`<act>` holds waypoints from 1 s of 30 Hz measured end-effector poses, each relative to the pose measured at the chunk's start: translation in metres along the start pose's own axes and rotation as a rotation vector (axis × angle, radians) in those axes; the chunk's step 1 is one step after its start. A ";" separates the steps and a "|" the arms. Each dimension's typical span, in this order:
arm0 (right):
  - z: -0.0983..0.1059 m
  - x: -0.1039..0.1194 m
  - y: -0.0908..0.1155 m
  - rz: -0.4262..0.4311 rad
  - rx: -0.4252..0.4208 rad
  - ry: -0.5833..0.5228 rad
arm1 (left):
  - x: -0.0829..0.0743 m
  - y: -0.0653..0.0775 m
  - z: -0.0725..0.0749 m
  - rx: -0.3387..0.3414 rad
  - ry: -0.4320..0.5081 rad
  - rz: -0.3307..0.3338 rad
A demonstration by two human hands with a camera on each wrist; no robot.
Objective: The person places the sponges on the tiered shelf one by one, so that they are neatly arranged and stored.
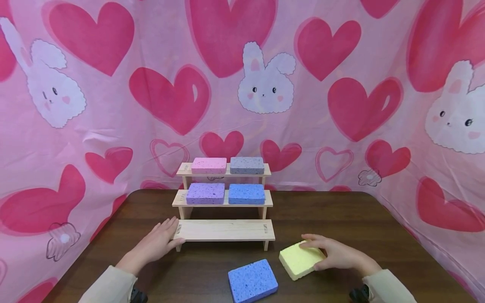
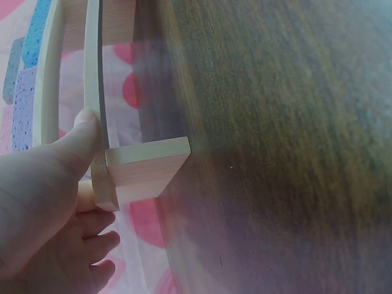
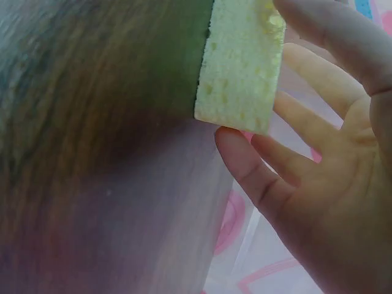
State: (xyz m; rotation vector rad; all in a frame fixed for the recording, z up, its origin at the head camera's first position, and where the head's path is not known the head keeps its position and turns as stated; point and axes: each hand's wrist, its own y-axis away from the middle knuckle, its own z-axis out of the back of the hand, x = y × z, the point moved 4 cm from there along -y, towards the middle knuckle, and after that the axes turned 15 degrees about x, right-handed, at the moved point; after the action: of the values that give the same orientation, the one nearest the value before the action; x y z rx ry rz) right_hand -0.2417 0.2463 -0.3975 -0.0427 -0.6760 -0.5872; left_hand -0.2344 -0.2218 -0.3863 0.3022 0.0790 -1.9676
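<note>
My left hand (image 1: 156, 242) holds the left end of the bottom step of a three-step wooden stand (image 1: 223, 230). In the left wrist view its thumb (image 2: 86, 125) presses the step's front edge, and the other fingers lie around the board's end. Over to the right, my right hand (image 1: 337, 252) grips a yellow sponge (image 1: 297, 261) between thumb and fingers, the sponge tilted just above or on the table. Seen from the right wrist, the yellow sponge (image 3: 242, 67) shows its side, with fingertips along its edges. A speckled blue sponge (image 1: 253, 281) lies in front, between the hands.
On the middle step sit a purple sponge (image 1: 205, 193) and a blue sponge (image 1: 246, 194). The top step carries a pink sponge (image 1: 209, 165) and a grey sponge (image 1: 247, 165). The dark wooden table (image 1: 326, 214) ends at a pink heart-and-rabbit cloth (image 1: 303, 126) behind.
</note>
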 end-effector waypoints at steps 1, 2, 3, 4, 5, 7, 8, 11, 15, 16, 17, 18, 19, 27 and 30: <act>0.000 -0.001 0.000 -0.006 0.005 -0.003 | 0.000 0.000 0.000 0.003 0.000 0.002; 0.000 -0.002 0.000 -0.012 0.008 -0.005 | 0.000 0.000 0.000 0.005 0.001 0.004; 0.000 -0.003 0.000 -0.017 0.010 -0.007 | 0.000 0.000 0.000 0.005 0.002 0.005; 0.000 -0.004 0.000 -0.021 0.012 -0.008 | 0.000 0.000 0.000 0.004 0.003 0.004; 0.000 -0.004 -0.001 -0.023 0.011 -0.008 | 0.000 0.000 0.000 0.002 0.005 0.003; 0.000 -0.005 -0.001 -0.028 0.013 -0.010 | 0.000 0.001 0.000 -0.002 0.006 0.001; 0.000 -0.005 -0.001 -0.028 0.014 -0.013 | 0.000 0.001 0.000 -0.005 0.006 -0.001; 0.000 -0.005 -0.001 -0.023 0.018 -0.017 | 0.000 0.001 0.000 -0.011 0.005 -0.005; 0.000 -0.004 -0.001 -0.013 0.016 -0.005 | 0.000 0.001 0.001 -0.015 0.005 -0.006; 0.000 -0.004 -0.001 -0.014 0.015 -0.003 | 0.000 0.001 0.001 -0.014 0.006 -0.005; 0.000 -0.004 -0.001 -0.015 0.013 0.002 | 0.000 0.001 0.001 -0.012 0.010 -0.005; 0.000 -0.004 -0.001 -0.018 0.012 0.004 | 0.000 0.001 0.001 -0.010 0.013 -0.003; 0.001 -0.004 -0.001 -0.021 0.011 0.006 | 0.000 0.001 0.001 -0.006 0.016 -0.001; 0.000 -0.005 -0.001 -0.017 -0.003 0.024 | -0.001 0.001 0.000 0.007 0.025 0.010; 0.000 -0.004 -0.001 -0.007 -0.014 0.037 | -0.001 0.001 0.001 0.009 0.026 0.011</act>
State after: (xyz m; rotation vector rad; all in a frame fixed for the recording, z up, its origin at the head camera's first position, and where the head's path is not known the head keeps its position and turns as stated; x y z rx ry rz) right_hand -0.2448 0.2472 -0.3997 -0.0422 -0.6366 -0.5985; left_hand -0.2337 -0.2216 -0.3855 0.3336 0.0857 -1.9538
